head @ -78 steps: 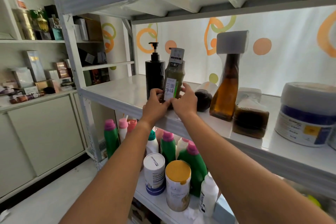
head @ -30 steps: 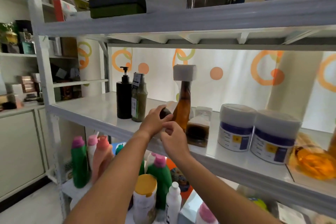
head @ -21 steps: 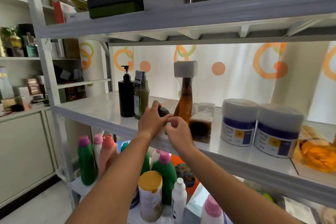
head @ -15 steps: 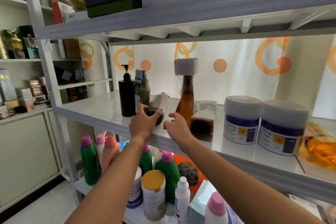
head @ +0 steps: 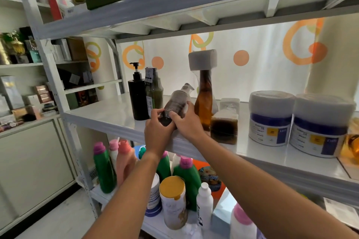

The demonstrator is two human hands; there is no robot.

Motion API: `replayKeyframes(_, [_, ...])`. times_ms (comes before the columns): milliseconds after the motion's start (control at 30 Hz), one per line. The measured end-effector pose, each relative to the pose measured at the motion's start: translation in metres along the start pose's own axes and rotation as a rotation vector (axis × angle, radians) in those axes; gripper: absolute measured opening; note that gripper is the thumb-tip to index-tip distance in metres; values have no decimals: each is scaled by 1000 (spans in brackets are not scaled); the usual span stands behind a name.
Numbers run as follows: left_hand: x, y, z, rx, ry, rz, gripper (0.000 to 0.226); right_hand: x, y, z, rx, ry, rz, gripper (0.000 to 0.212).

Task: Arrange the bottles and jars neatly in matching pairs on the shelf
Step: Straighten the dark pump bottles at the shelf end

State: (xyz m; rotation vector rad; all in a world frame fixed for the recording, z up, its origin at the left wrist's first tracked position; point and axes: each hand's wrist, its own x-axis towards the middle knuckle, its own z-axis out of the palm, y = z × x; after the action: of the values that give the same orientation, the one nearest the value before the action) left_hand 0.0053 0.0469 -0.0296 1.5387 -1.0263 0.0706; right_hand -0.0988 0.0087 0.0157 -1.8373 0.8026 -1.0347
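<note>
Whereas the small dark bottle [head: 175,104] had lain flat moments before, left hand [head: 157,132] and right hand [head: 187,122] now curled round its lower end, holding it tilted over the shelf [head: 108,110] between green bottle [head: 155,93] and amber bottle [head: 205,101], likely for standing upright.

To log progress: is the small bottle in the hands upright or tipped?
Tipped. The left hand and right hand hold the small bottle with its dark base toward the camera and its cap slanting up to the right.
</note>
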Motion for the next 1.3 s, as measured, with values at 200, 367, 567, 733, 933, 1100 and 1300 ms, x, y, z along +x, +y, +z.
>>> replayKeyframes(200, [-2, 1, -7, -28, -89, -72, 57, -4, 0, -4, -58, 26, -120, 76])
replayKeyframes(367, [0, 5, -10, 194, -224, -78, 78, -5, 0, -4, -92, 21, -132, 73])
replayKeyframes(567, [19, 19, -12, 252, -236, -150, 66, -3, 3, 0, -103, 26, -125, 68])
replayKeyframes(733, [28, 14, -8, 179, -237, -168, 57, -1, 6, 1, -72, 2, -136, 64])
replayKeyframes(933, [24, 14, -3, 228, -124, -176, 64, 5, 12, 1, -101, -69, -79, 57])
replayKeyframes(1100, [18, 8, 4, 321, 36, -48, 54, 7, 9, 0, -38, -85, -60, 55])
replayKeyframes(1300, [16, 6, 2, 325, -7, -66, 53, 9, 11, 6, -76, -159, -45, 68])
